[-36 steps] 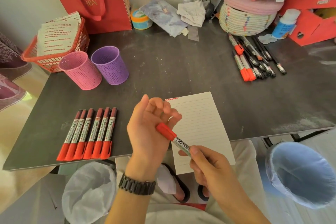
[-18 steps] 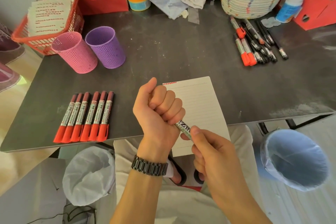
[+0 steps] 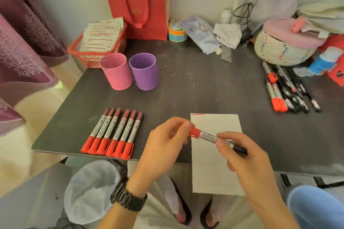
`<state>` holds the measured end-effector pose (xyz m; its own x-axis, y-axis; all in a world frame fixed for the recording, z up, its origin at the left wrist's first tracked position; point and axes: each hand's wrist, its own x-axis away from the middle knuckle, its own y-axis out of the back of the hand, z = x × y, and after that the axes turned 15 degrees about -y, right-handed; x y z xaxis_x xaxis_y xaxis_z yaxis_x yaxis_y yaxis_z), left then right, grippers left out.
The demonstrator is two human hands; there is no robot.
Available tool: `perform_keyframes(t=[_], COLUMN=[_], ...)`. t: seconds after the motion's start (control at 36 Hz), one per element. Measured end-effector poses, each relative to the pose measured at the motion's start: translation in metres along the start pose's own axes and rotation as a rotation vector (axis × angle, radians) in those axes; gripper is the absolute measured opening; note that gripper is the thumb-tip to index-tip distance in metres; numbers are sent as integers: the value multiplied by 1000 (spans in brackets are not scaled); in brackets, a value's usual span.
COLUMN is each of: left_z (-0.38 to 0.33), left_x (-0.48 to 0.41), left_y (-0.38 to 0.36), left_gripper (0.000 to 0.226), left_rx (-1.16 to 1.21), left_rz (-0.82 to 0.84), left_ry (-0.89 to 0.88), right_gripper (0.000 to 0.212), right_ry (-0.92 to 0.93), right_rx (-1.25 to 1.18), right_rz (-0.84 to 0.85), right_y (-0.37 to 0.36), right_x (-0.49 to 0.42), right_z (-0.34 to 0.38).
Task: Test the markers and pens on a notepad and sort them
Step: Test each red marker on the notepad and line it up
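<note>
A red-capped marker (image 3: 208,135) lies across both hands above the lined notepad (image 3: 214,165), which hangs over the table's front edge. My left hand (image 3: 163,143) pinches the red cap end with its fingertips. My right hand (image 3: 242,156) grips the barrel. The cap sits on the marker. Several red-capped markers (image 3: 113,134) lie in a neat row at the front left. A pile of red and black markers and pens (image 3: 286,91) lies at the right. A pink cup (image 3: 116,73) and a purple cup (image 3: 144,73) stand at the back left.
A red basket of papers (image 3: 96,46), a red bag (image 3: 139,2) and a woven basket with a pink lid (image 3: 284,42) line the back of the dark table (image 3: 195,89). A white-lined bin (image 3: 89,189) and a blue bin (image 3: 316,208) stand below the front edge.
My left hand has gone from a fist around the cap end to a fingertip pinch on it, and the marker now lies nearly level. The view has tilted up.
</note>
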<state>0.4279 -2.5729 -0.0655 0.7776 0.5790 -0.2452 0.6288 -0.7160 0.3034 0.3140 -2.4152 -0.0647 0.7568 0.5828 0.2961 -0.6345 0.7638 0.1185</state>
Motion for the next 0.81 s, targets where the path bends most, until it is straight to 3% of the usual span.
perform_keyframes(t=[0.14, 0.28, 0.33, 0.44, 0.53, 0.67, 0.81], left_z=[8, 10, 12, 39, 78, 134, 146], left_x=[23, 35, 31, 11, -3, -3, -3], left_y=[25, 60, 85, 148, 195, 231, 227], left_gripper=[13, 23, 22, 26, 29, 50, 52], left_rx=[-80, -261, -361, -658, -836, -1019, -1053], left_rz=[53, 326, 354, -8, -215, -212, -244], left_ry=[-34, -63, -91, -144, 14, 287, 306], right_gripper=[27, 49, 49, 48, 47, 32, 25], right_ry=[39, 67, 70, 27, -39, -70, -40], right_rx=[-56, -40, 39, 227, 278, 308, 424], right_rz=[-28, 89, 141, 247, 260, 250, 164], right_y=[-16, -55, -70, -101, -123, -152, -161], right_x=[-23, -43, -52, -70, -79, -86, -90], right_z=[6, 13, 14, 11, 6, -3, -4])
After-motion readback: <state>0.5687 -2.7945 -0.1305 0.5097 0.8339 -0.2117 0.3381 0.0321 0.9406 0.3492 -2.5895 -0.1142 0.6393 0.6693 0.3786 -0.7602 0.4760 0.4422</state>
